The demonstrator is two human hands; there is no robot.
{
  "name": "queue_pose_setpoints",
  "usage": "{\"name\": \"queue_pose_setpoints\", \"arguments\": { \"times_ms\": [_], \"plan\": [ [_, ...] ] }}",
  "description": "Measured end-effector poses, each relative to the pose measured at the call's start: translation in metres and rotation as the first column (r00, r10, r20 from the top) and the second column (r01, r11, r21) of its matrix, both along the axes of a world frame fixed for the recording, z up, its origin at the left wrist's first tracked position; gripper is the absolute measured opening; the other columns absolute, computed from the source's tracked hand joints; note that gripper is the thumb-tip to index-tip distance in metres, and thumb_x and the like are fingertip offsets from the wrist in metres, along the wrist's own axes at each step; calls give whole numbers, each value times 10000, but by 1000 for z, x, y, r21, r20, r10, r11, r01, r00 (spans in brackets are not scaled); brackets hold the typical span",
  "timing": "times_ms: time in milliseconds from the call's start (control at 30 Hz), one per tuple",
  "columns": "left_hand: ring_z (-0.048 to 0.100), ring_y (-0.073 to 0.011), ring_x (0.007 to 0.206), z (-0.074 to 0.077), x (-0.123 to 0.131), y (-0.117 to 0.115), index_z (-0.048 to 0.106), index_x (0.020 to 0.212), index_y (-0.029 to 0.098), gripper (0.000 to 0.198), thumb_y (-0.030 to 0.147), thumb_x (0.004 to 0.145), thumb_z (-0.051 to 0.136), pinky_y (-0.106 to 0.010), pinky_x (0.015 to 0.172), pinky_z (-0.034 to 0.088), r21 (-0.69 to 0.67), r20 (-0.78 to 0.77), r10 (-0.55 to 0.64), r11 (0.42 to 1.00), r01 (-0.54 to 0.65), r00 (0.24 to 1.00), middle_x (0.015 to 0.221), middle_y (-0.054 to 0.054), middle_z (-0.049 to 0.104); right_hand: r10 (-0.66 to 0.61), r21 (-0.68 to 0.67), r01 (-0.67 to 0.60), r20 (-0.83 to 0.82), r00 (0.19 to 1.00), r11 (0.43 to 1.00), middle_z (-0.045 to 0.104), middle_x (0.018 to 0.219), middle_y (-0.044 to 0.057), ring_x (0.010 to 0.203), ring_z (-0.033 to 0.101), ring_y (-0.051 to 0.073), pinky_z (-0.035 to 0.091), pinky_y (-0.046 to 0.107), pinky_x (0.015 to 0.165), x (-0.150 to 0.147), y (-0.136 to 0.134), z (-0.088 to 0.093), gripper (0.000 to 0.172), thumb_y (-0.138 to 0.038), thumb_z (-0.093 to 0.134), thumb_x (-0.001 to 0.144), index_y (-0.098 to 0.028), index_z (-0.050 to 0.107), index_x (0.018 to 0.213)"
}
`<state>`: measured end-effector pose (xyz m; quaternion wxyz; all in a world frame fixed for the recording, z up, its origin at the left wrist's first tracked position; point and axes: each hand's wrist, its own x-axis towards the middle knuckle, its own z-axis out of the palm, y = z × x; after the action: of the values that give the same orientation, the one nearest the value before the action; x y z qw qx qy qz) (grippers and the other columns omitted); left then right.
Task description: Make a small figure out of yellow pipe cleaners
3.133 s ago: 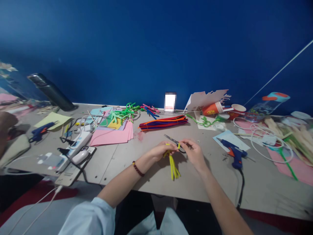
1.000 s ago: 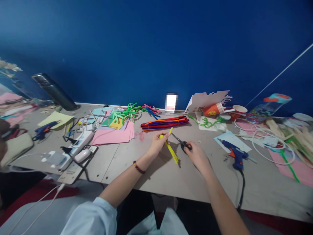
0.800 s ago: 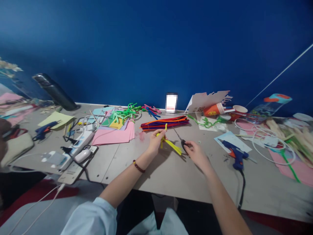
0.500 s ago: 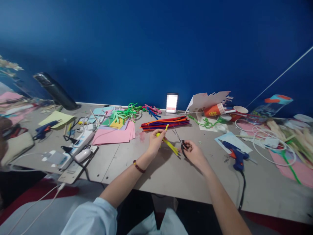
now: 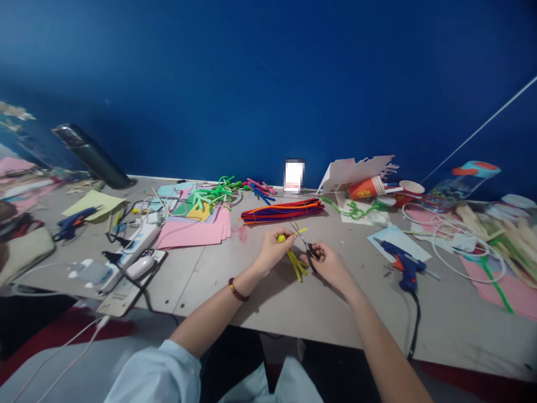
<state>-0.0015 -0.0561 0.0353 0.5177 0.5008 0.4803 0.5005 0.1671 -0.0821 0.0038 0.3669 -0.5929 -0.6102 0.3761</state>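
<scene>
My left hand [image 5: 272,251] is closed on a bundle of yellow pipe cleaners [image 5: 296,263], whose loose ends hang down toward the table [image 5: 268,302]. My right hand [image 5: 329,263] grips the black handles of small scissors [image 5: 302,241]. The blades point up and left, around a short yellow end [image 5: 301,230] of the bundle. Both hands are just above the table's middle, close together.
A stack of red, orange and purple pipe cleaners [image 5: 282,211] lies behind the hands. Pink paper sheets [image 5: 197,230] and green pipe cleaners [image 5: 212,194] are to the left. A blue glue gun [image 5: 401,263] rests at right, a power strip [image 5: 134,246] at left, paper cups [image 5: 369,187] behind.
The scissors, resting low at the right a second ago, have been raised and brought to the yellow end. My left hand turned the bundle so its long ends hang down.
</scene>
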Motion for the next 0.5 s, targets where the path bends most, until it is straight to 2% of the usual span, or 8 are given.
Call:
{"name": "queue_pose_setpoints", "arguments": {
  "times_ms": [267, 500],
  "plan": [
    [467, -79, 439, -4, -1, 1, 628, 674, 146, 186, 329, 666, 663, -195, 443, 355, 42, -44, -13, 999, 15, 999, 486, 31, 519, 28, 7, -28, -11, 1000, 1000, 534, 566, -37, 477, 427, 97, 300, 210, 426, 2, -3, 3, 290, -453, 692, 658, -197, 567, 715],
    [468, -81, 431, -7, -2, 2, 624, 669, 150, 192, 338, 660, 666, -194, 429, 371, 22, -43, -17, 1000, 18, 999, 484, 38, 508, 30, -25, -31, -39, 999, 999, 525, 549, -35, 466, 420, 96, 308, 199, 402, 3, -4, 3, 293, -464, 683, 662, -197, 563, 685]
  ]
}}
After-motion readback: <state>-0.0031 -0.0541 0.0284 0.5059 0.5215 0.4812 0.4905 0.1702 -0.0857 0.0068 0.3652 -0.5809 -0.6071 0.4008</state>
